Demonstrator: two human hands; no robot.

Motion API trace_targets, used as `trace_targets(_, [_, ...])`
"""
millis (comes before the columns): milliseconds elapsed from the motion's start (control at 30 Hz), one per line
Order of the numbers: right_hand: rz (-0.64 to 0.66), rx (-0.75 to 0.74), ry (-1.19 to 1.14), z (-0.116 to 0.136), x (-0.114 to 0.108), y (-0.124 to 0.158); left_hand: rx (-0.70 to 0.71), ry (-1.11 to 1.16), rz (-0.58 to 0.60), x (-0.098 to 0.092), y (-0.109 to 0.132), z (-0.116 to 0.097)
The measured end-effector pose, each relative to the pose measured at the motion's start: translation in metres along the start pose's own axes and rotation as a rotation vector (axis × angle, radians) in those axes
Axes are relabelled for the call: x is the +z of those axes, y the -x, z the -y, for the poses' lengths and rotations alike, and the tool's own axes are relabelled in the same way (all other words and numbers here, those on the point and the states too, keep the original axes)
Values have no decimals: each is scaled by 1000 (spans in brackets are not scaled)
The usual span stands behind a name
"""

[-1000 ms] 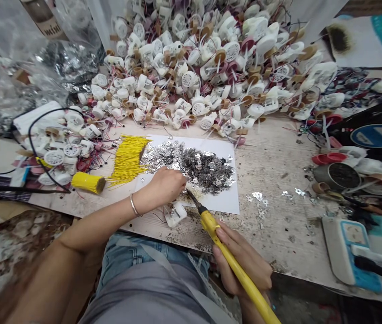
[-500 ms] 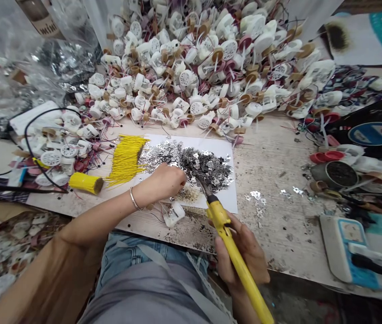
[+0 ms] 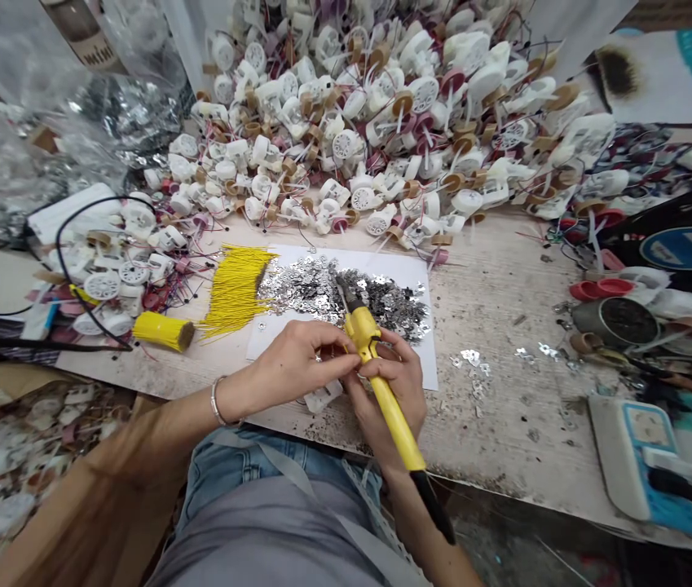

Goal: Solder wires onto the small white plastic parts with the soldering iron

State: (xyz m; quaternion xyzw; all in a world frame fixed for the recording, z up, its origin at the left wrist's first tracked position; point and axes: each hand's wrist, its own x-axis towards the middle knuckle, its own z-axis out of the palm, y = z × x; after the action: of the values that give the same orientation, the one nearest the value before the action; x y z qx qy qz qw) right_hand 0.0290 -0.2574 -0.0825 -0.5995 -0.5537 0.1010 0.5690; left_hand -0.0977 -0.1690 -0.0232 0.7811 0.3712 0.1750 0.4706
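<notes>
My left hand and my right hand meet at the near edge of a white paper sheet. My right hand grips a yellow soldering iron, its thin metal tip reaching over a heap of small silver metal tabs. My left fingers curl beside the iron's handle, and whatever they may pinch is hidden. A small white plastic part lies just below my hands. To the left of the heap lies a bundle of yellow wires.
A large heap of white plastic parts with wires rises behind the paper. Plastic bags of silver tabs lie at back left. On the right stand a metal can and a blue-and-white electrical unit.
My hands have come together at the paper's near edge. My right hand moved left, carrying the iron, and my left hand drew back from the heap of tabs.
</notes>
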Motion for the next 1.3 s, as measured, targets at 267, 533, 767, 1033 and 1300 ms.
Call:
trace_targets(267, [295,-224,94,4,-5,5,95,-83,-331,-24,23,18])
trace_targets(533, [-19,-51,110,2,6,3,114,-209,-116,-25,63,31])
trace_targets(767, [25,-147,94,-1,20,3,53,114,-318,12,56,26])
trace_targets(1033, [69,-95,25,6,17,6,-44,20,-317,18,66,38])
trace_targets(1300, [-4,117,-106,24,23,8,74,-139,-309,20,62,38])
